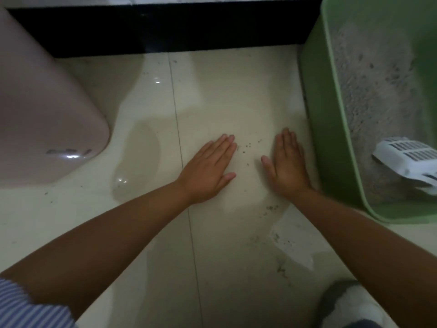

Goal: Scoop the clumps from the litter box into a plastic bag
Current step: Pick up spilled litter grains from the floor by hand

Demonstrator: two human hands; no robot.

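Note:
A green litter box (331,129) stands on the floor at the right, filled with grey litter (373,95). A white slotted scoop (409,159) lies in the litter near its front end. My left hand (208,171) lies flat on a thin translucent plastic sheet or bag (250,110) spread over the pale tiles, fingers straight. My right hand (288,166) rests flat on the same sheet, close beside the box's left wall. Neither hand holds anything. Clumps cannot be made out in the blurred litter.
A pink plastic object (47,114) fills the left side. A black baseboard (165,27) runs along the back. Loose litter grains (248,145) dot the floor between my hands. A grey-and-white shape, perhaps a shoe (343,301), sits at bottom right.

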